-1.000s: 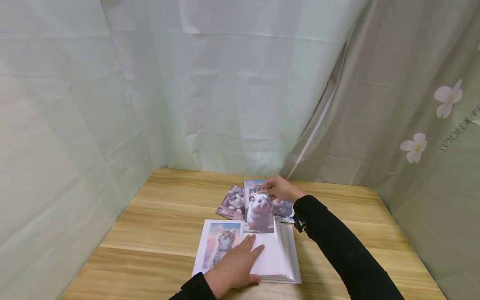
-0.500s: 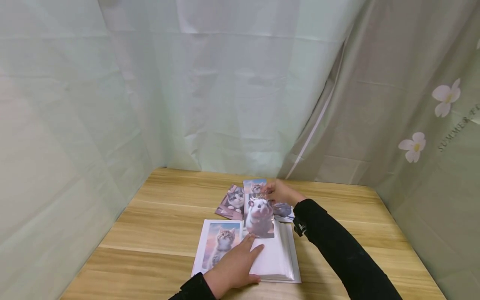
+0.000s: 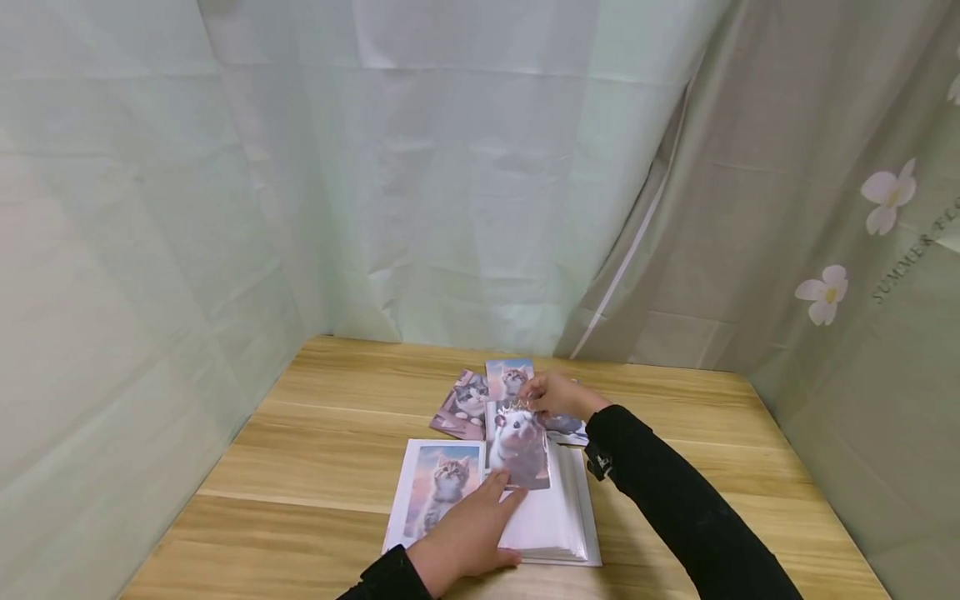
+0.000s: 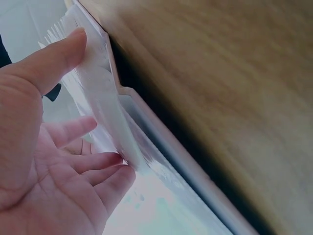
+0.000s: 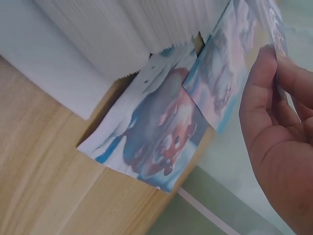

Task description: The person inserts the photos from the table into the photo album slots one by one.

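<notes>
Head view: got wood-grain table [image 3: 300, 483] at 6 o'clock. Seeing creased pale curtain [image 3: 450, 192] from 9 round to 12, taupe curtain [image 3: 720, 142] at 2. Also seeing white strip [image 3: 626, 258] slanting down along their join toward table's back edge, plus yellow-centred pale flower prints [image 3: 822, 294] and "SUMMER" lettering [image 3: 903, 265] around 3.

on the hanging grey-green fabric curtain [image 3: 795, 200] at the right of the head view, dark slanted capital lettering [image 3: 917, 252] reads "summer", followed by a second word beginning "fl" that runs off at the picture's edge. in the right wrist view, a faint row of small marks [image 5: 116, 201] lies across the pale brown wood-grain tabletop [image 5: 44, 161], too blurred to read.
</notes>
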`<control>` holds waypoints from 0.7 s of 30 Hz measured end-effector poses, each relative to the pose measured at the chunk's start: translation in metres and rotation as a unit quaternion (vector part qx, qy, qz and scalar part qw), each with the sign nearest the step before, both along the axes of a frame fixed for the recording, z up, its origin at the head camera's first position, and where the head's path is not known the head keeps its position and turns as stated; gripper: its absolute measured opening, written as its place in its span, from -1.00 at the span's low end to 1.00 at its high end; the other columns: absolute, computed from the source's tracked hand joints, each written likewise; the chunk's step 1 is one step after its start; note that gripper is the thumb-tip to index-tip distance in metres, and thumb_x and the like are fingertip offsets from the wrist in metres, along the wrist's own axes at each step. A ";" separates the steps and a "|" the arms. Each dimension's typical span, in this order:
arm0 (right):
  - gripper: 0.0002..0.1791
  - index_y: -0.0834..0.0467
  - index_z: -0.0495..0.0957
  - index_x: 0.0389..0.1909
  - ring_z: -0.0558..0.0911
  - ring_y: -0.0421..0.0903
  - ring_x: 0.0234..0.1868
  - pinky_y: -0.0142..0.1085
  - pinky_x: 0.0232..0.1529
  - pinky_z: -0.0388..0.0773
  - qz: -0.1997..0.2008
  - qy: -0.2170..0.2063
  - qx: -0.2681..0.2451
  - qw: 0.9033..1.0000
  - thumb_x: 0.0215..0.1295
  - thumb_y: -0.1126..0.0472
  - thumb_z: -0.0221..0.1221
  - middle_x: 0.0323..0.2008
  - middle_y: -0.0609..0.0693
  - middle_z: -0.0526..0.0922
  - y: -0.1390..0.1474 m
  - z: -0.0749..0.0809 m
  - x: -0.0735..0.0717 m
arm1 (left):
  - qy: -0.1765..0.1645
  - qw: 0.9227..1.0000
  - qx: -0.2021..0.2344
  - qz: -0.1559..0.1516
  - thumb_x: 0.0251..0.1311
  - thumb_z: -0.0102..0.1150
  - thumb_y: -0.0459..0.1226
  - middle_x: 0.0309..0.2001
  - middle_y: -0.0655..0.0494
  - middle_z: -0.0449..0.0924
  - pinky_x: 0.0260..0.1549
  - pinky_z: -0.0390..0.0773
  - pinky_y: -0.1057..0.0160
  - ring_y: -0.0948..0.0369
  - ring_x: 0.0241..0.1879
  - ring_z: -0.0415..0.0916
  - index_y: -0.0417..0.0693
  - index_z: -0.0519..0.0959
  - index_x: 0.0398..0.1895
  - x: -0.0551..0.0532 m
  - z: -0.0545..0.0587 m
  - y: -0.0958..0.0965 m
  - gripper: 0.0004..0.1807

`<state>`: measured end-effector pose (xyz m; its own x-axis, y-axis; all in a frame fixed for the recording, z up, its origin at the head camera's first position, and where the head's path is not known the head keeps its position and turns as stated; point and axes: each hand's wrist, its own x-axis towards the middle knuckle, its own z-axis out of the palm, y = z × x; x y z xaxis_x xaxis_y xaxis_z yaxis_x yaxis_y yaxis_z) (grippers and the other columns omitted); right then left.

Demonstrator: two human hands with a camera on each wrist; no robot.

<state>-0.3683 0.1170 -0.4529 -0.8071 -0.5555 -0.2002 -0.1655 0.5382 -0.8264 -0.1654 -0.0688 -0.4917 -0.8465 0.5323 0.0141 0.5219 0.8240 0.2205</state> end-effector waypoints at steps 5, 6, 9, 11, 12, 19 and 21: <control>-0.79 0.36 0.63 -0.08 0.47 -0.12 -0.54 -0.15 -0.39 0.53 -0.003 -0.012 0.001 1.000 0.32 0.55 0.16 -0.43 0.02 0.61 0.000 0.000 0.005 | -0.002 1.000 0.010 -0.001 -0.02 0.49 0.13 0.45 -0.27 0.22 0.29 0.41 0.06 -0.13 0.42 0.22 -0.05 0.38 0.43 0.000 -0.001 0.000 -0.05; -0.79 0.35 0.64 -0.08 0.48 -0.13 -0.54 -0.17 -0.39 0.55 -0.005 -0.011 0.003 1.000 0.31 0.54 0.16 -0.43 0.02 0.62 0.000 -0.001 0.005 | -0.002 1.000 0.013 -0.002 -0.01 0.49 0.12 0.45 -0.27 0.22 0.28 0.41 0.05 -0.13 0.42 0.22 -0.06 0.38 0.43 0.000 -0.001 -0.001 -0.05; -0.78 0.34 0.66 -0.09 0.52 -0.16 -0.52 -0.22 -0.40 0.58 -0.014 -0.011 0.007 1.000 0.30 0.54 0.18 -0.41 0.01 0.65 0.000 -0.003 0.006 | -0.002 1.000 0.020 -0.005 0.00 0.49 0.11 0.45 -0.28 0.21 0.28 0.41 0.03 -0.15 0.42 0.22 -0.08 0.39 0.42 0.000 -0.001 -0.001 -0.07; -0.78 0.34 0.66 -0.10 0.54 -0.17 -0.51 -0.23 -0.39 0.61 -0.018 -0.011 0.007 1.000 0.28 0.55 0.19 -0.40 0.01 0.67 0.000 -0.005 0.007 | -0.005 1.000 0.024 -0.005 -0.01 0.50 0.10 0.45 -0.28 0.21 0.28 0.41 0.03 -0.15 0.42 0.22 -0.07 0.39 0.42 0.000 -0.001 -0.001 -0.07; -0.78 0.33 0.67 -0.10 0.54 -0.17 -0.52 -0.23 -0.39 0.61 -0.020 -0.014 0.007 1.000 0.28 0.55 0.19 -0.39 0.02 0.68 0.000 -0.005 0.007 | -0.005 1.000 0.025 -0.004 -0.01 0.50 0.10 0.45 -0.27 0.21 0.28 0.42 0.03 -0.15 0.42 0.23 -0.07 0.39 0.41 0.000 -0.001 -0.001 -0.07; -0.80 0.34 0.67 -0.10 0.55 -0.18 -0.51 -0.23 -0.37 0.63 -0.008 -0.019 0.006 1.000 0.30 0.51 0.20 -0.40 0.00 0.66 0.003 -0.008 0.011 | -0.011 1.000 0.025 0.000 -0.03 0.51 0.10 0.45 -0.26 0.22 0.27 0.43 0.05 -0.14 0.42 0.22 -0.05 0.40 0.41 0.000 0.000 0.000 -0.07; -0.80 0.34 0.67 -0.09 0.55 -0.18 -0.50 -0.28 -0.38 0.60 -0.007 -0.021 0.005 1.000 0.31 0.51 0.19 -0.41 -0.01 0.65 0.003 -0.008 0.012 | -0.010 1.000 0.024 0.001 -0.03 0.51 0.11 0.45 -0.25 0.22 0.27 0.43 0.05 -0.13 0.42 0.22 -0.05 0.41 0.40 0.000 0.000 0.000 -0.07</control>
<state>-0.3565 0.1202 -0.4613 -0.8051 -0.5422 -0.2406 -0.1227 0.5490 -0.8268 -0.1656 -0.0686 -0.4922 -0.8476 0.5302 0.0219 0.5156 0.8130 0.2706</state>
